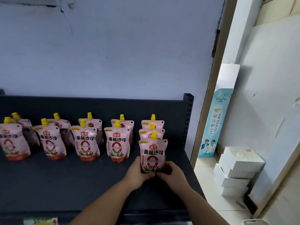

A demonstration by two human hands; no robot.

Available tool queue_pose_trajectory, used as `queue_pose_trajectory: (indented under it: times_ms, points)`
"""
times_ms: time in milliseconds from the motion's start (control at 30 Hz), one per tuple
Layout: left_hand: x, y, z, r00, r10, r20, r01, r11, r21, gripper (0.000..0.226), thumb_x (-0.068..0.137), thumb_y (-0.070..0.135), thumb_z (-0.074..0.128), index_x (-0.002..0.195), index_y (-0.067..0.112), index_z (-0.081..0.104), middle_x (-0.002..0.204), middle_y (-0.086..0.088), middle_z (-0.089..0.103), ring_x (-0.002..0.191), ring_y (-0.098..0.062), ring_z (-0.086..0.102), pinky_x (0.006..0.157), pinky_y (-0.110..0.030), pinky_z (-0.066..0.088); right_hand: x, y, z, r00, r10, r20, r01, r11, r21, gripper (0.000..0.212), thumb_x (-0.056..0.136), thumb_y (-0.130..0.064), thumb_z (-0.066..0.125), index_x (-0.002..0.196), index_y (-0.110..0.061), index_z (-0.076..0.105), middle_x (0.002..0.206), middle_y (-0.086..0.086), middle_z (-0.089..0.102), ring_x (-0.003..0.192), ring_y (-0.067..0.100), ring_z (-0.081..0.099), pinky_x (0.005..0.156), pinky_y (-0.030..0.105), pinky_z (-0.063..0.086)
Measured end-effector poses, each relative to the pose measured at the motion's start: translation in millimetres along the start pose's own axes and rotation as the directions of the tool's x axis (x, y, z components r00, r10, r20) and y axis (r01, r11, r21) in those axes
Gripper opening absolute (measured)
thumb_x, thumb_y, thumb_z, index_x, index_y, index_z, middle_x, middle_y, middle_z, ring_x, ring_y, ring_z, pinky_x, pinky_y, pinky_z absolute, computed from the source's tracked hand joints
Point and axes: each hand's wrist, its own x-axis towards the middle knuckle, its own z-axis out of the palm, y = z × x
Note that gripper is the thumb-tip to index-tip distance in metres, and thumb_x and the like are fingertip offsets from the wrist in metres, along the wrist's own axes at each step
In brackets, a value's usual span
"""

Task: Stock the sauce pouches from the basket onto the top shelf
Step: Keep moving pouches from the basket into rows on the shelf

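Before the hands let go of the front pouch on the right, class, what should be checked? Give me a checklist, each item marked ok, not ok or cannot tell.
1. Front pouch upright, yellow cap on top: ok.
2. Left hand and right hand both hold its lower end: ok.
3. In line with the pouch behind it: ok.
4. Base seated flat on the shelf: cannot tell, the hands hide it.
5. Gap to the neighbouring pouch on the left: ok.
6. More pouches left in the basket: cannot tell, no basket in view.
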Motion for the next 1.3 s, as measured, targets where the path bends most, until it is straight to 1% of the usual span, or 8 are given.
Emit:
queue_pose_trajectory:
  times_ms: [167, 333, 500, 733, 867, 933, 1067, 1300]
  points:
    - [-7.8, 0.5, -2.8, 0.999, -0.037, -0.020, 0.037, 0.999, -0.008, 0.068, 0.073, 0.007, 0.084, 0.125, 0.018, 0.043, 0.112, 0.011, 0.062, 0.104, -0.002, 0.059, 0.079, -0.004, 0.045, 0.1, 2.1, 0.9, 1.000, 0.003, 0.024, -0.003, 1.000, -0.002, 0.036, 0.079, -0.029, 0.078, 0.105, -0.037, 0.055, 0.093, -0.022, 0.061, 0.086, -0.011, 0.054, 0.066, 0.006, 0.038]
    - [-17.4, 2.5, -10.6, 0.996, -0.068, -0.052, 0.070, 0.997, 0.030, 0.075, 0.071, 0.000, 0.083, 0.133, 0.009, 0.040, 0.126, -0.008, 0.058, 0.119, -0.023, 0.057, 0.106, -0.039, 0.047, 2.5, 7.2, -12.4, 0.996, 0.053, 0.079, -0.052, 0.999, -0.015, 0.051, 0.077, -0.018, 0.080, 0.119, -0.027, 0.053, 0.097, -0.020, 0.059, 0.088, -0.004, 0.055, 0.068, 0.006, 0.037]
    - [-32.4, 8.7, -37.2, 0.994, -0.101, -0.041, 0.104, 0.991, 0.084, 0.076, 0.073, 0.007, 0.084, 0.136, 0.011, 0.042, 0.131, -0.006, 0.049, 0.123, -0.019, 0.048, 0.105, -0.031, 0.043, -5.3, 5.9, -29.0, 0.991, 0.129, 0.037, -0.125, 0.987, -0.100, 0.054, 0.076, -0.013, 0.080, 0.124, -0.019, 0.055, 0.107, -0.006, 0.066, 0.098, 0.012, 0.062, 0.078, 0.018, 0.045]
    - [-78.0, 1.9, -112.3, 0.993, -0.089, -0.073, 0.103, 0.971, 0.214, 0.074, 0.075, 0.030, 0.083, 0.136, 0.016, 0.043, 0.135, -0.004, 0.047, 0.121, -0.013, 0.046, 0.101, -0.025, 0.040, -28.9, -29.6, -40.0, 0.976, 0.216, 0.022, -0.166, 0.807, -0.567, 0.022, 0.087, -0.032, 0.066, 0.103, -0.018, 0.060, 0.104, 0.004, 0.065, 0.091, 0.017, 0.060, 0.069, 0.025, 0.042]
    - [-123.2, -6.4, -179.9, 0.979, -0.083, -0.184, 0.124, 0.966, 0.225, 0.066, 0.079, 0.037, 0.079, 0.132, 0.015, 0.047, 0.136, -0.005, 0.050, 0.120, -0.016, 0.050, 0.101, -0.030, 0.044, -36.3, -88.0, -7.8, 0.972, 0.143, 0.186, 0.047, 0.658, -0.752, 0.040, 0.094, -0.036, 0.057, 0.130, -0.017, 0.059, 0.132, 0.007, 0.061, 0.119, 0.024, 0.057, 0.094, 0.027, 0.044]
    - [-155.4, -19.3, -220.8, 0.960, -0.091, -0.264, 0.150, 0.965, 0.214, 0.063, 0.081, 0.038, 0.078, 0.131, 0.014, 0.048, 0.135, -0.006, 0.052, 0.119, -0.017, 0.052, 0.098, -0.032, 0.045, -46.8, -130.4, 33.9, 0.968, 0.090, 0.234, 0.129, 0.623, -0.771, 0.040, 0.094, -0.039, 0.058, 0.124, -0.012, 0.061, 0.126, 0.008, 0.062, 0.115, 0.026, 0.058, 0.087, 0.027, 0.045]
    - [-223.8, -47.1, -296.0, 0.906, -0.103, -0.411, 0.210, 0.952, 0.223, 0.060, 0.083, 0.042, 0.074, 0.131, 0.017, 0.049, 0.135, -0.002, 0.052, 0.123, -0.017, 0.050, 0.095, -0.027, 0.040, -73.3, -202.8, 136.6, 0.949, -0.115, 0.293, 0.288, 0.693, -0.661, 0.024, 0.093, -0.039, 0.060, 0.095, -0.018, 0.050, 0.099, 0.002, 0.054, 0.090, 0.021, 0.050, 0.073, 0.028, 0.035]
    - [-364.0, -93.3, -431.0, 0.759, -0.212, -0.616, 0.350, 0.930, 0.110, 0.058, 0.085, 0.044, 0.071, 0.133, 0.020, 0.048, 0.132, 0.003, 0.052, 0.126, -0.017, 0.050, 0.094, -0.027, 0.041, -122.0, -311.5, 322.7, 0.792, -0.393, 0.468, 0.563, 0.766, -0.309, 0.041, 0.090, -0.045, 0.064, 0.119, -0.018, 0.056, 0.117, 0.003, 0.062, 0.100, 0.016, 0.057, 0.079, 0.026, 0.041]
